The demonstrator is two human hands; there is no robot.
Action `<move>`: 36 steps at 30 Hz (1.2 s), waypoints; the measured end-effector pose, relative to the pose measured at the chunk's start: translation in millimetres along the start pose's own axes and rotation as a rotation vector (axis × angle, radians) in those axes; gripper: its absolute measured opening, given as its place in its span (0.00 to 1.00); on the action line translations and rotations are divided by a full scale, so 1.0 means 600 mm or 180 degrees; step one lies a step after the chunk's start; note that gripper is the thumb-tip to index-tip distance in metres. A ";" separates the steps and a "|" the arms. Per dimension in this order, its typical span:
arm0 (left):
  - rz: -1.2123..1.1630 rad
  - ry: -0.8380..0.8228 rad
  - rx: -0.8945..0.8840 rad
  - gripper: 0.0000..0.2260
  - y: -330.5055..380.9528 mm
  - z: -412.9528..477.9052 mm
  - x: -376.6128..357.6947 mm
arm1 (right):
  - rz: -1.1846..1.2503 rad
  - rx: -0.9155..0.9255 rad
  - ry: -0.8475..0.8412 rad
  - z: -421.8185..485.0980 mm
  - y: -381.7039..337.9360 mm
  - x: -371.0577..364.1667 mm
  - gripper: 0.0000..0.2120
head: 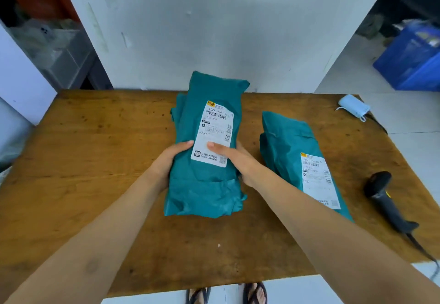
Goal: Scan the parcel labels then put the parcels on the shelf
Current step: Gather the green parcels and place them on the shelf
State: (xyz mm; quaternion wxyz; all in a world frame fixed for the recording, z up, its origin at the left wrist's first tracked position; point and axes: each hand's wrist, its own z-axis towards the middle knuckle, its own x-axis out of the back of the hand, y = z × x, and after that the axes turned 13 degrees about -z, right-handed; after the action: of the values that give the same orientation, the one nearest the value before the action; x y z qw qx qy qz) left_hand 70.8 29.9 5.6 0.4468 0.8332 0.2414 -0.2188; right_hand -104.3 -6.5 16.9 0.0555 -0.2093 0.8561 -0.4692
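Teal crinkly poly mailer (204, 184) is clamped between both our hands, left hand (166, 161) and right hand (235, 158) pinching its sides mid-length, label (214, 134) facing up, long axis pointing away from us. Second teal mailer (290, 146) lies flat just right of it on the worn wooden table (95, 161). Black handheld scanner (385, 199) sits farther right, so we'd say the right hand's the nearer one.

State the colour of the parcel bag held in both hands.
Teal green parcel bag, with a white label; clearest in the head view.
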 end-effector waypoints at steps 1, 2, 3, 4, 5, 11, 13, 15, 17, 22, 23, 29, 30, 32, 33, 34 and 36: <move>0.0075 -0.0140 -0.0100 0.09 0.024 -0.007 -0.015 | -0.0010 0.0116 0.0053 -0.009 -0.022 0.005 0.41; 0.0164 -0.0287 -0.0214 0.10 0.049 -0.016 -0.036 | -0.0002 0.0252 0.0115 -0.018 -0.045 0.012 0.41; 0.0268 -0.0456 -0.0338 0.17 0.071 -0.023 -0.058 | 0.0005 0.0432 0.0182 -0.030 -0.069 0.022 0.41; 0.0357 -0.0610 -0.0436 0.23 0.092 -0.028 -0.083 | -0.0004 0.0607 0.0280 -0.044 -0.094 0.036 0.44; 0.0428 -0.0745 -0.0548 0.28 0.108 -0.031 -0.111 | 0.0003 0.0772 0.0391 -0.063 -0.117 0.053 0.46; 0.0899 -0.1568 -0.0955 0.40 0.099 -0.015 -0.369 | 0.0288 0.1372 0.1382 -0.229 -0.161 0.243 0.44; 0.0893 -0.1831 -0.0929 0.38 0.047 -0.008 -0.476 | 0.0341 0.1473 0.1751 -0.303 -0.140 0.332 0.46; 0.0938 -0.2092 -0.0884 0.38 -0.026 -0.013 -0.588 | 0.0375 0.1539 0.2059 -0.388 -0.098 0.422 0.35; 0.0973 -0.2329 -0.0822 0.37 -0.118 -0.030 -0.697 | 0.0514 0.1545 0.2381 -0.477 -0.038 0.510 0.27; 0.1200 -0.2839 -0.0500 0.40 -0.369 -0.075 -0.925 | 0.0575 0.1346 0.2958 -0.692 0.129 0.712 0.35; 0.1211 -0.2908 -0.0429 0.39 -0.416 -0.084 -0.962 | 0.0576 0.1287 0.3050 -0.730 0.160 0.748 0.40; 0.1325 -0.3116 -0.0034 0.39 -0.613 -0.114 -1.150 | 0.0708 0.1132 0.3311 -0.882 0.289 0.924 0.37; 0.1345 -0.3121 -0.0005 0.40 -0.634 -0.110 -1.177 | 0.0755 0.1133 0.3332 -0.895 0.304 0.952 0.34; 0.1372 -0.3131 -0.0012 0.41 -0.672 -0.095 -1.231 | 0.0794 0.1169 0.3380 -0.911 0.327 1.012 0.34; 0.1390 -0.3154 -0.0028 0.41 -0.690 -0.084 -1.258 | 0.0789 0.1208 0.3384 -0.914 0.338 1.045 0.35; 0.1405 -0.3181 -0.0048 0.42 -0.707 -0.073 -1.286 | 0.0780 0.1252 0.3378 -0.915 0.348 1.080 0.36; 0.1425 -0.3211 -0.0134 0.43 -0.738 -0.042 -1.343 | 0.0724 0.1292 0.3368 -0.912 0.361 1.155 0.40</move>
State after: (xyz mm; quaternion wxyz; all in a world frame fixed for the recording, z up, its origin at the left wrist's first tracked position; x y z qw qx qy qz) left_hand -824.9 99.0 203.1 0.5592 0.6469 -0.1814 -0.4857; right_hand -958.1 238.5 211.2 -0.2911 0.1621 0.6773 -0.6560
